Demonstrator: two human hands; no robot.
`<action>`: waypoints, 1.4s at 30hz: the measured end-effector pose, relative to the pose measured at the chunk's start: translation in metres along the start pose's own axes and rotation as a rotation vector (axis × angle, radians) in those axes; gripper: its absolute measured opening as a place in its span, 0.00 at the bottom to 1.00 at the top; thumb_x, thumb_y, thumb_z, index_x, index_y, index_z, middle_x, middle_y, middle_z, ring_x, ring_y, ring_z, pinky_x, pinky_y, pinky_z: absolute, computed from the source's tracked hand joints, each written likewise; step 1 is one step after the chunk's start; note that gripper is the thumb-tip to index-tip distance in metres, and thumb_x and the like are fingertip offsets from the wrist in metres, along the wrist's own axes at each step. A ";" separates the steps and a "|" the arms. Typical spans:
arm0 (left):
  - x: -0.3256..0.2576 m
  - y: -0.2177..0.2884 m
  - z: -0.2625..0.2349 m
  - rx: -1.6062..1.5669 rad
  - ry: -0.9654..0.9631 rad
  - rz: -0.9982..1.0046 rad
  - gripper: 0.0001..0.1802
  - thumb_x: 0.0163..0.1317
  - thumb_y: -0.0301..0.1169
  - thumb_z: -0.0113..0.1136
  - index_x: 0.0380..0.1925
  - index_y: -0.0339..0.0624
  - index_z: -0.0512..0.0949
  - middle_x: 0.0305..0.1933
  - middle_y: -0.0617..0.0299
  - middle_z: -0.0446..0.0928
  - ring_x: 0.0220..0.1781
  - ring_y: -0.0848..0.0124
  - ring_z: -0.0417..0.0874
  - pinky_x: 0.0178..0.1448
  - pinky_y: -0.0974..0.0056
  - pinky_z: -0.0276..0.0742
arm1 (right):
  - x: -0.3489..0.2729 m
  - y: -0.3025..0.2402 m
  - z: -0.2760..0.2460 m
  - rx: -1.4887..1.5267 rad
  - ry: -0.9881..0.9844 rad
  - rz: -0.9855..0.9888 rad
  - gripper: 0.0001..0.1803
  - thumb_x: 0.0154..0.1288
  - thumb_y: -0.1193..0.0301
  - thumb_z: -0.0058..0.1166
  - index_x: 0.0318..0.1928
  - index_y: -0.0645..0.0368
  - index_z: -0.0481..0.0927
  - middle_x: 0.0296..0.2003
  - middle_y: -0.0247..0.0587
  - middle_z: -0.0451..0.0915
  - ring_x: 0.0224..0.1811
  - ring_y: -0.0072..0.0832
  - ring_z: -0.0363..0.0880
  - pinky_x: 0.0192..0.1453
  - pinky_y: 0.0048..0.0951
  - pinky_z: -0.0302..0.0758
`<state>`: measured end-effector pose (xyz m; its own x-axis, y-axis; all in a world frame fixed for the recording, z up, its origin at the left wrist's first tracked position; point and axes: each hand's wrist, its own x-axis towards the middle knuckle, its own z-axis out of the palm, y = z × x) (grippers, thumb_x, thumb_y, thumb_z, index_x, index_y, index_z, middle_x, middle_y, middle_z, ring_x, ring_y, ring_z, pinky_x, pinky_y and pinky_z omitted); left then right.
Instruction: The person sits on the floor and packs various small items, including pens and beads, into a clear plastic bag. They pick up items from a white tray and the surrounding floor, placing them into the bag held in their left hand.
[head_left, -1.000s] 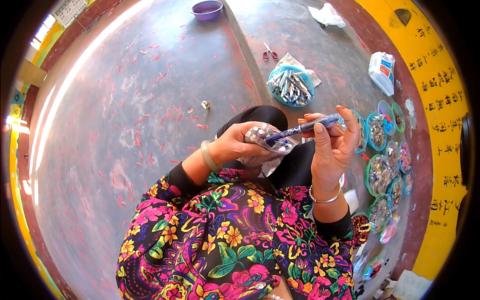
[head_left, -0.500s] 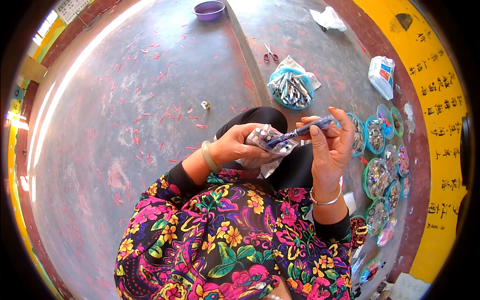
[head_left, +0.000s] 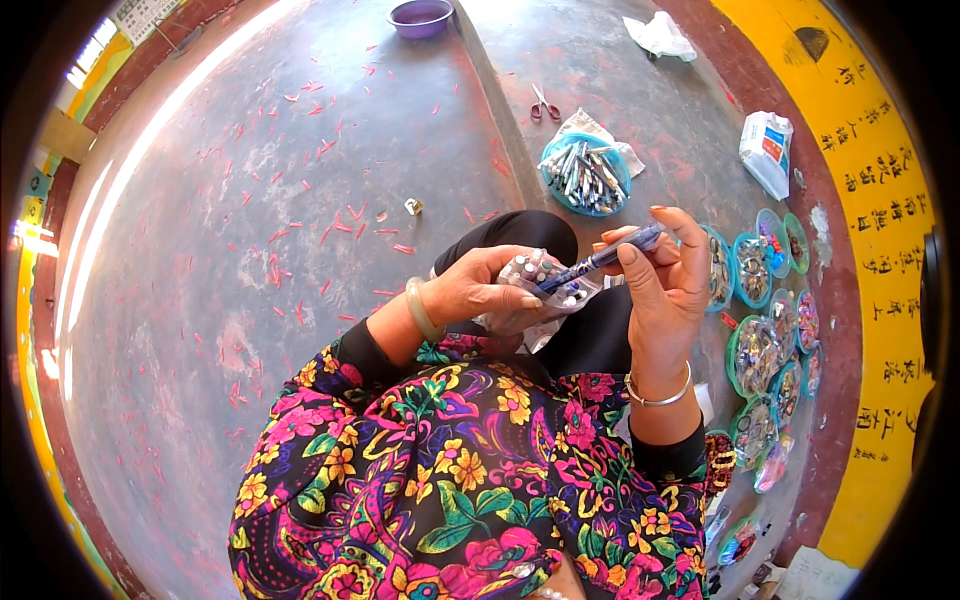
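Note:
My left hand [head_left: 470, 288] is closed round a clear plastic bag [head_left: 515, 322] packed with pens, their round ends showing at its mouth. A dark blue patterned pen [head_left: 598, 262] is pinched between the thumb and fingers of my right hand [head_left: 668, 285], with some fingers raised. The pen slants down to the left, and its lower end meets the mouth of the bag; how far it goes in I cannot tell. Both hands are above my bent knees. Beyond them, a light blue basket [head_left: 549, 186] full of loose pens stands on the floor.
Red-handled scissors [head_left: 544, 104] lie beyond the basket. Several round baskets of small items, one of them green-rimmed [head_left: 731, 360], line the right side. A white package [head_left: 767, 155] and a white plastic bag [head_left: 660, 37] lie farther off. Red scraps litter the floor [head_left: 200, 300]; a purple basin [head_left: 420, 19] stands far away.
My hands keep the same grips. The pen's upper end and my right hand have moved very slightly; the whole view has shifted a little.

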<state>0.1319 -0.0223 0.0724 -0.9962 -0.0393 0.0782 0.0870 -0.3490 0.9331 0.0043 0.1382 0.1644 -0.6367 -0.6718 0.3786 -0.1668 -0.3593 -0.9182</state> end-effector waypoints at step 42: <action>-0.002 -0.003 0.002 0.098 0.026 0.066 0.25 0.68 0.41 0.49 0.59 0.34 0.67 0.54 0.60 0.74 0.53 0.75 0.73 0.58 0.67 0.69 | -0.036 0.029 0.005 -0.958 -0.306 -0.432 0.20 0.61 0.57 0.55 0.46 0.58 0.82 0.61 0.53 0.67 0.67 0.49 0.59 0.64 0.40 0.59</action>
<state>0.1335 -0.0189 0.0704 -0.9875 -0.0840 0.1331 0.1503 -0.2516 0.9561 0.0260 0.1491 0.1248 -0.1918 -0.7907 0.5814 -0.9318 -0.0393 -0.3608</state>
